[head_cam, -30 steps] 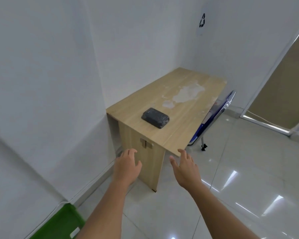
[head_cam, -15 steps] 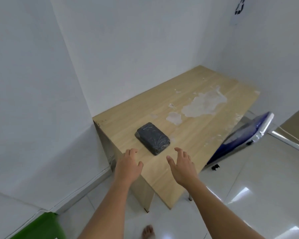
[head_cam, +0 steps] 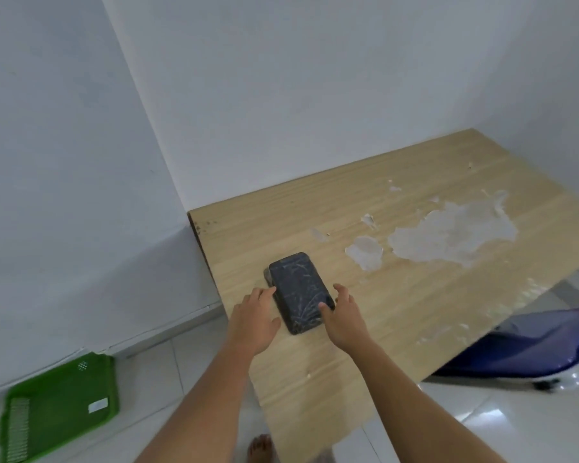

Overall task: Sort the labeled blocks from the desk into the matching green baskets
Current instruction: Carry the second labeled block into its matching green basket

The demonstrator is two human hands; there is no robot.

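From the head camera, a light wooden desk [head_cam: 415,295] stands pushed into a corner of white walls [head_cam: 281,95], its long back edge against one wall and its far end against another. The desktop shows fine grain lines, and a large pale patch [head_cam: 455,235] where the surface layer has peeled lies toward the far right part, with smaller flakes beside it and a scatter of chips along the right edge. Small dark marks sit at the back left corner.

A dark block [head_cam: 300,290] wrapped in shiny crinkled film lies flat on the desk near its left edge, well short of the peeled patch. The left hand [head_cam: 253,320] is spread open, palm down, with its fingertips at the block's left side. The right hand [head_cam: 343,315] is open too, its thumb touching the block's right near corner and the fingers reaching along the right side. Neither hand has closed on the block; whether the fingers press it cannot be told.

The floor [head_cam: 515,429] is glossy pale tile. A green basket [head_cam: 64,402] sits on it by the wall left of the desk, with a small white label inside. A blue and clear plastic thing [head_cam: 532,349] lies on the floor past the desk's right edge. A bare foot [head_cam: 261,447] shows at the bottom, beside the desk's near end.
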